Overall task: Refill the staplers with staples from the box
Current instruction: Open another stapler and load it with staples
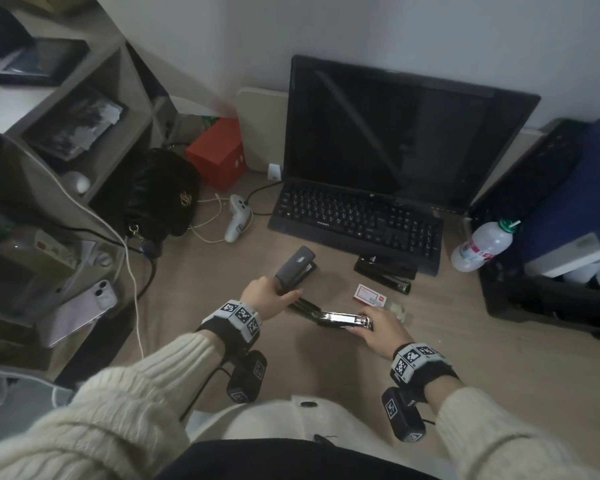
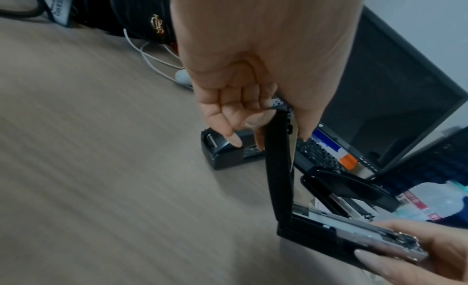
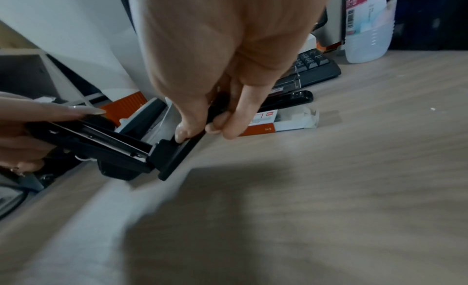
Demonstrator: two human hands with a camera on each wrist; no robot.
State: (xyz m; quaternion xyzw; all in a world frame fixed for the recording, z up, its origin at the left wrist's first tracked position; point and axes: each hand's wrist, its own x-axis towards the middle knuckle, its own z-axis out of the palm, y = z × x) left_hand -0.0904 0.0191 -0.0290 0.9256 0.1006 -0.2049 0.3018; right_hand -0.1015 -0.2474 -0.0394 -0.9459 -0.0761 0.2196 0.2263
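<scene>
A black stapler (image 1: 343, 319) is swung open between my hands above the desk. My left hand (image 1: 271, 292) grips its black top arm (image 2: 278, 159), which stands upright in the left wrist view. My right hand (image 1: 378, 329) holds the other end, where the shiny metal magazine (image 2: 354, 229) lies exposed. In the right wrist view my right hand's fingers (image 3: 202, 127) pinch a black arm of the stapler (image 3: 121, 149). A small red and white staple box (image 1: 369, 294) lies on the desk just beyond my right hand. A grey-topped stapler (image 1: 297, 265) and a second black stapler (image 1: 383, 271) rest there too.
A black keyboard (image 1: 357, 216) and a dark monitor (image 1: 395, 133) stand behind the staplers. A plastic bottle (image 1: 482, 245) lies at the right beside a black tray (image 1: 551, 306). At the left are a black handbag (image 1: 160, 195), a white controller (image 1: 238, 216), cables and a phone (image 1: 80, 310).
</scene>
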